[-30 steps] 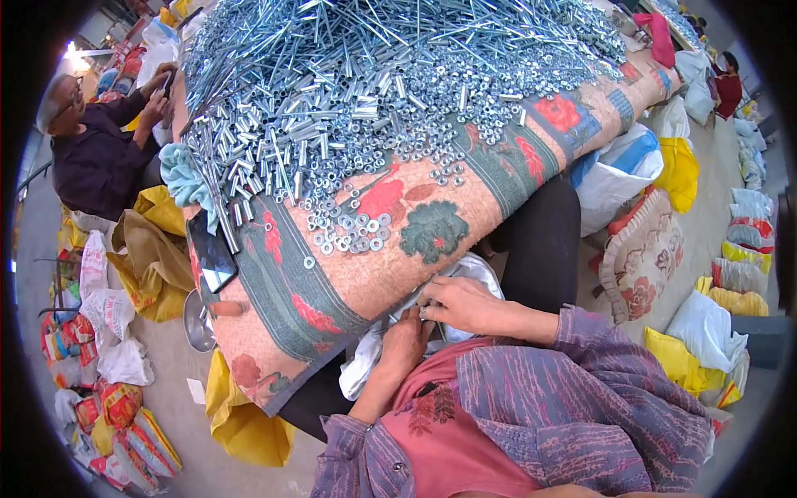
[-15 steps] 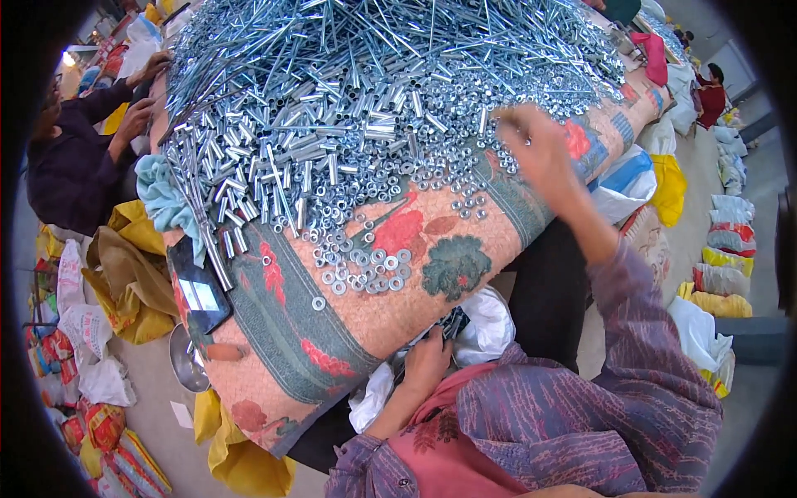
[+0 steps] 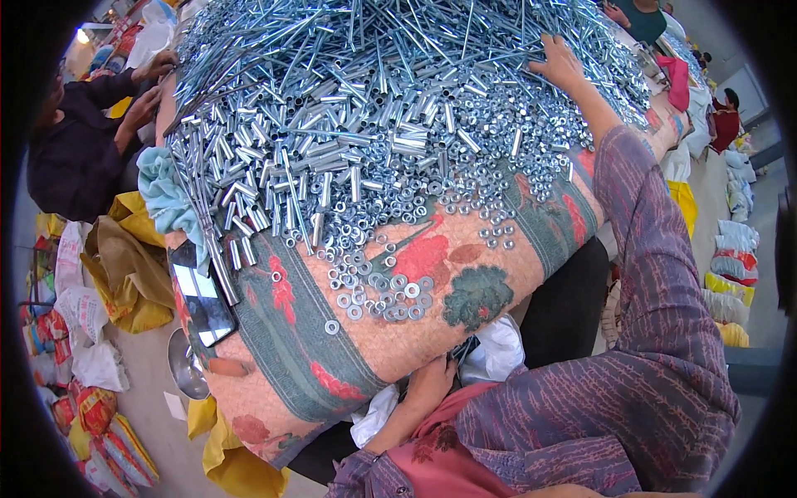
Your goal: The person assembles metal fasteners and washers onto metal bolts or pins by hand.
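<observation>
My right hand is stretched far over the table, fingers apart, at the near side of a heap of long thin metal rods. No held piece shows in it. Low at the table's front edge, my left hand is closed beside a white bag. Dark bluish thin pieces show at its fingertips; what exactly it grips is partly hidden. Between the hands lie short metal sleeves, many nuts and, nearest me, flat washers.
A flowered cloth covers the table. At its left side lie a phone, a pale blue rag and a metal bowl below. A co-worker's hands rest at the left edge. Filled sacks line the floor at right.
My right hand has moved from above the nuts farther out to the rods. My left hand has stayed low by the white bag, and its dark pieces show less now.
</observation>
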A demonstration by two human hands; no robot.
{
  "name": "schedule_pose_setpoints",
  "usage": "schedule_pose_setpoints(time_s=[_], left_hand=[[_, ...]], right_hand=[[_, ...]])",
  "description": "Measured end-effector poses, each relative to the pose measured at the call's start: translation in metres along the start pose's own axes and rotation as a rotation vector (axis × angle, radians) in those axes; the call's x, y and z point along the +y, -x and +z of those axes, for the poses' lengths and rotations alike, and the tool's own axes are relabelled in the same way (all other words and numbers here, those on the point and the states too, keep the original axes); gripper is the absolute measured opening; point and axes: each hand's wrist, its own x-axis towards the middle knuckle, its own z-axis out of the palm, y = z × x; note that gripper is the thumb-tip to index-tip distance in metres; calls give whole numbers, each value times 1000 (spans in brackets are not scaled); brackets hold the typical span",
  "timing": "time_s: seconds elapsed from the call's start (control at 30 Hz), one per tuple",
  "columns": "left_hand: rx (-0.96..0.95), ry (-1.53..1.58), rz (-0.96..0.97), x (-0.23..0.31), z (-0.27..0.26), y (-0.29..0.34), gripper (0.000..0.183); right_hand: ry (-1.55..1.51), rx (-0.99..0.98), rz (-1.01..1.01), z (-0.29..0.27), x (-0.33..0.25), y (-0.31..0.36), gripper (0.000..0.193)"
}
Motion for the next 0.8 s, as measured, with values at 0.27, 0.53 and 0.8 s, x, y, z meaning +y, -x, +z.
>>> schedule_pose_setpoints(time_s=[0.27,0.53,0.8], left_hand=[[-11,-6,54,-11,4,3,30],[-20,-6,52,-7,1,2,30],[-144,1,-59,5,-7,0,33]], right_hand=[[273,-76,-42,-13,-20,3,50],[43,-105,130,-5,-25,24,44],[-100,-306,-73,-46,-13,-7,28]])
